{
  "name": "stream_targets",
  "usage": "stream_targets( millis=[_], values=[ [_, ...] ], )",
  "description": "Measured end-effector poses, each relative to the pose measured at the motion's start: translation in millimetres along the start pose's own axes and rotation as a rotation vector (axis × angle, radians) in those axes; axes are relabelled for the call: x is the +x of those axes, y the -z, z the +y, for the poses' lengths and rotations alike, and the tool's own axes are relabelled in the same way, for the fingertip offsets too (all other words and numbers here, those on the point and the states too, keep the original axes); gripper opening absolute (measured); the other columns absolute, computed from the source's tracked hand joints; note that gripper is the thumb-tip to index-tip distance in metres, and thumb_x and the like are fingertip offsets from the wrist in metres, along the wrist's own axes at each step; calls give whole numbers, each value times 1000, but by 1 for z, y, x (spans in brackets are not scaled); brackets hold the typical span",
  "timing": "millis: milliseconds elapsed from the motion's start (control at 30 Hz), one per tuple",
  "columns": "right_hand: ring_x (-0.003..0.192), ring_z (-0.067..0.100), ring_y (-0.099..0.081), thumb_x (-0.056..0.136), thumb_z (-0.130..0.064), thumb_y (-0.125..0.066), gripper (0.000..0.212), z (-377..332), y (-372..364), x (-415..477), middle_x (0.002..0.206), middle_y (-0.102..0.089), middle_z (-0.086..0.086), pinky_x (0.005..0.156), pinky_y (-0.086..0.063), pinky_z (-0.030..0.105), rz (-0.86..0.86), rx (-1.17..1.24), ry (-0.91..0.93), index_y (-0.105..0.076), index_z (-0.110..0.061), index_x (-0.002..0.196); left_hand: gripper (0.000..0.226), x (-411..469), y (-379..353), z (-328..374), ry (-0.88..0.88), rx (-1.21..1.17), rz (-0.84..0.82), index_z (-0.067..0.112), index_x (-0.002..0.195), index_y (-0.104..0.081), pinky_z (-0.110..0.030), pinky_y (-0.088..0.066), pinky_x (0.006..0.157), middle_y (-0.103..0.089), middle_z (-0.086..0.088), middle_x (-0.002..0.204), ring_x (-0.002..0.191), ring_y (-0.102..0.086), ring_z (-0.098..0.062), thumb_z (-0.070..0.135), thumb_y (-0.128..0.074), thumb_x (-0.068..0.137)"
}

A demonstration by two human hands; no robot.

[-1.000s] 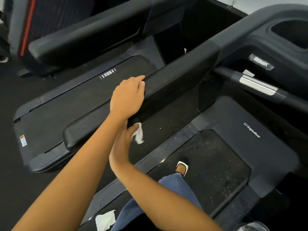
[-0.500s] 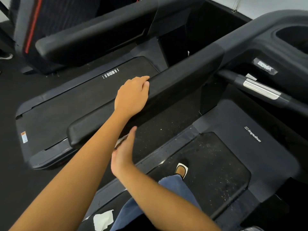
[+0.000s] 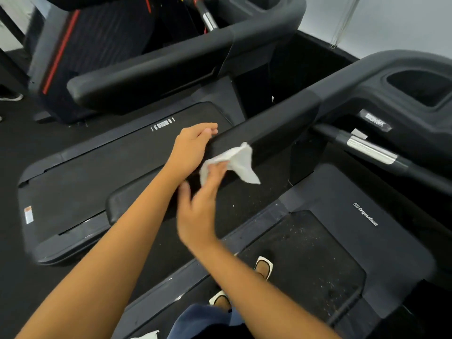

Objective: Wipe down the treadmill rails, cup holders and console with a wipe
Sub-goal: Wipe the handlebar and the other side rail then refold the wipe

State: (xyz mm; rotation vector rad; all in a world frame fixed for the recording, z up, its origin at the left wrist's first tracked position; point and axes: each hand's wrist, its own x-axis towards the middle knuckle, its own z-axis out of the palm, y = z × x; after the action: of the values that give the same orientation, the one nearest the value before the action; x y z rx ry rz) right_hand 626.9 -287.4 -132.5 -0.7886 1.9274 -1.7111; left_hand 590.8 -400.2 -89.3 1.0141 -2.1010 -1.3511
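Observation:
The treadmill's black left rail [image 3: 269,128] runs from the lower left up to the console. My left hand [image 3: 193,145] rests on top of the rail, its fingers curled over the far edge. Just below it, my right hand [image 3: 203,204] pinches a crumpled white wipe [image 3: 234,162] against the rail's inner side. A dark cup holder [image 3: 420,89] sits in the console at the upper right. Below it a handlebar with a silver sensor strip [image 3: 369,150] sticks out.
I stand on the dusty belt [image 3: 305,272], my shoes [image 3: 263,267] visible. A second treadmill [image 3: 97,174] lies to the left, its own rail [image 3: 151,74] behind. Another white wipe [image 3: 146,335] lies at the bottom edge.
My right hand has risen from under the rail and brought the wipe into sight against the rail's inner side. My left hand stays on the rail top. The view has shifted slightly.

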Motion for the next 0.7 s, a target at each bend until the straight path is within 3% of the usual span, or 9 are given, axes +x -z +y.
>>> stream_targets(
  millis=[67,133,233,333,400,500,600,700],
  values=[
    [145,14,23,95,-38,-50,87,1,-3,-13,157,24,2,121,2,40,-172,-312,104,12,-16,152,31,-1,10,2,42,-139,32,13,122,-64,-32,-48,98,-68,-5,116,108,-61,-15,15,-41,100],
    [147,15,13,94,-57,-38,88,-1,11,9,159,22,-2,120,3,45,-108,-575,129,14,-16,152,29,-2,21,2,51,-141,74,18,118,-65,-34,-48,94,-68,1,112,103,-61,-14,16,-42,100],
    [147,20,-10,94,-63,-29,81,-6,56,80,162,3,0,118,6,51,61,-630,48,0,-18,154,26,0,29,-2,79,-119,116,25,109,-66,-35,-48,95,-68,4,108,104,-60,-15,18,-44,98],
    [148,23,6,96,-60,-29,79,-12,94,149,162,1,8,118,5,54,130,-710,-134,-10,-10,154,23,-1,21,-3,131,-19,76,31,96,-69,-36,-46,101,-69,5,106,105,-61,-14,25,-47,92],
    [148,28,10,96,-60,-30,83,-13,87,155,161,0,16,118,1,52,161,-834,-135,-11,-3,153,25,-3,11,-3,103,121,15,26,99,-71,-29,-42,99,-69,5,110,108,-58,-13,28,-47,93],
    [148,27,6,97,-51,-34,80,-11,41,89,161,-2,17,119,-2,48,53,-894,43,-8,1,152,27,-5,7,1,100,135,7,23,95,-73,-29,-43,92,-70,4,103,102,-58,-14,24,-46,94],
    [149,26,6,96,-51,-29,80,-4,15,2,161,-1,15,119,-3,46,-196,-990,307,-3,-2,153,22,-1,19,6,209,-5,23,23,73,-64,-32,-43,76,-62,4,76,75,-56,-19,31,-49,86],
    [149,22,4,97,-52,-23,75,3,38,16,162,0,11,119,-6,50,-285,-1154,455,-5,-6,154,33,0,33,6,260,-68,-54,11,88,-69,-33,-46,78,-68,-4,89,81,-59,-21,36,-48,89]
  ],
)
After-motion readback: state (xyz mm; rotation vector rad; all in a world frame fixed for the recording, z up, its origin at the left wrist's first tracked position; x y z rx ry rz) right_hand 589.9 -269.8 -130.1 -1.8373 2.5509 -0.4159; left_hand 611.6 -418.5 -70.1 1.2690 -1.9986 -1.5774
